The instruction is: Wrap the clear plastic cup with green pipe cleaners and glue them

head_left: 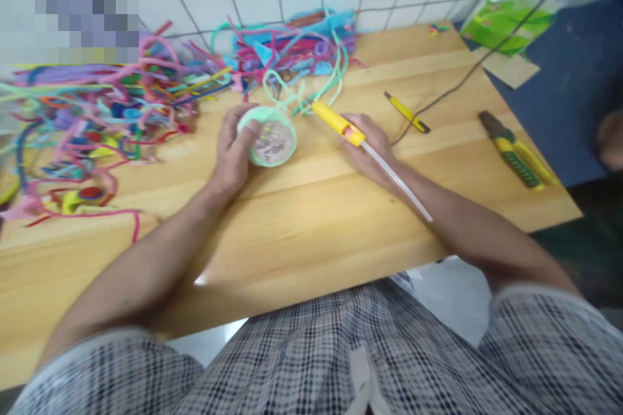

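Note:
My left hand (233, 150) is closed around a round piece with a mint-green rim (294, 142) and a shiny, greyish middle; the thumb lies over its rim. Mint-green pipe cleaners (285, 102) trail from its far side. Wrapped around a yellow hot glue gun (331, 118) is my right hand (366, 150). A pale glue stick (400, 185) sticks out of the gun's back end toward my forearm. The gun's nozzle points left, close to the pipe cleaners; whether it touches them I cannot tell.
Colourful pipe cleaners (292, 45) and a loose heap of craft pieces (92, 136) lie along the wall side. On the right are a yellow utility knife (406, 111), pliers (511, 150) and a dark cord (457, 85). A green-and-white bag (509, 23) stands beyond the table edge.

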Demonstrator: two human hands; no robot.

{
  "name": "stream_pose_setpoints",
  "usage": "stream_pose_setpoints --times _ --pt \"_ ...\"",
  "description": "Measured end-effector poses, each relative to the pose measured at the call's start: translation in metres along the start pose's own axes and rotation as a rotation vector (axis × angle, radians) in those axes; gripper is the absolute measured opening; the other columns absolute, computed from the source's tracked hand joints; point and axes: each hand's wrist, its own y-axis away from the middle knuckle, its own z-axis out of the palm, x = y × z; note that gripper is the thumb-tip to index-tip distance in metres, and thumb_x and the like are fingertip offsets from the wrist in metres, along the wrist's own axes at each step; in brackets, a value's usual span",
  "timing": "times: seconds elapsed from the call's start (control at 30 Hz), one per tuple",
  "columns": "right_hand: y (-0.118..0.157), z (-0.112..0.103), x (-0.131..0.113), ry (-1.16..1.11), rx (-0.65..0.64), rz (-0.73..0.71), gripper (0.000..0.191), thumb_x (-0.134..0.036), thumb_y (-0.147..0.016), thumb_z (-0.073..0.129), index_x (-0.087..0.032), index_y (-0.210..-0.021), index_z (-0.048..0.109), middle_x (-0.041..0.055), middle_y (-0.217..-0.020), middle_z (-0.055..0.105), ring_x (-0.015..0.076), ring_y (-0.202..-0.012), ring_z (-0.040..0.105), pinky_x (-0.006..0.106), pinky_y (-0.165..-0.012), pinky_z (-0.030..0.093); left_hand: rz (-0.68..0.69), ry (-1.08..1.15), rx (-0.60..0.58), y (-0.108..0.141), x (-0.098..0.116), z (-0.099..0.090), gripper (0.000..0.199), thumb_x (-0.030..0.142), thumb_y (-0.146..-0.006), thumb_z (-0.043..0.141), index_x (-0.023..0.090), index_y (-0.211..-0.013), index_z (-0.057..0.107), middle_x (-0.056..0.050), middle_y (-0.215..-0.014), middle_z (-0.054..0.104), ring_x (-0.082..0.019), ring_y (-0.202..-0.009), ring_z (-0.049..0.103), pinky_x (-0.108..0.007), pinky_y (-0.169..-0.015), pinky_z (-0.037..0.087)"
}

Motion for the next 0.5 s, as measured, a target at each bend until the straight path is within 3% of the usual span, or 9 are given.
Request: stream_pose_setpoints --times 0.07,0.23,0.33,0.5 --pt "0.004 -0.001 -0.004 0.023 0.016 -0.1 0.039 -0.048 -0.119 0.052 -0.025 -0.145 0.07 0.0116 -0.127 0.083 0.03 -0.118 0.079 0.046 -0.1 0.066 -0.009 -0.019 0.002 0.003 0.006 0.002 0.067 0.082 -0.097 0.077 0.027 -0.135 0.075 -0.004 -0.126 0.077 -0.023 -0.111 0.07 -0.036 -0.096 0.061" --pt "0.007 -0.011 -0.028 0.188 -0.04 -0.316 0.037 -0.038 -0.119 0.052 -0.022 -0.145 0.073 0.0093 -0.106 0.082 0.0266 -0.096 0.076 0.042 -0.086 0.061 0.002 -0.116 -0.044 0.011 0.022 0.01 0.062 0.079 -0.105 0.068 0.029 -0.141 0.069 -0.007 -0.133 0.077 -0.028 -0.12 0.074 -0.043 -0.107 0.063" --pt "0.004 -0.014 -0.041 0.267 -0.059 -0.356 0.037 -0.036 -0.117 0.055 -0.023 -0.146 0.074 0.008 -0.101 0.08 0.0264 -0.091 0.073 0.041 -0.083 0.057 -0.026 -0.117 -0.039 0.015 0.026 0.013 0.065 0.079 -0.105 0.067 0.027 -0.145 0.067 -0.01 -0.139 0.076 -0.03 -0.126 0.074 -0.046 -0.114 0.062" --pt "-0.003 -0.006 -0.041 0.339 0.025 -0.408 0.035 -0.035 -0.115 0.057 -0.021 -0.143 0.074 0.0074 -0.095 0.077 0.0274 -0.086 0.068 0.042 -0.079 0.052 -0.019 -0.14 -0.031 0.018 0.03 0.015 0.064 0.076 -0.108 0.065 0.027 -0.147 0.066 -0.011 -0.146 0.074 -0.032 -0.135 0.072 -0.049 -0.122 0.06"
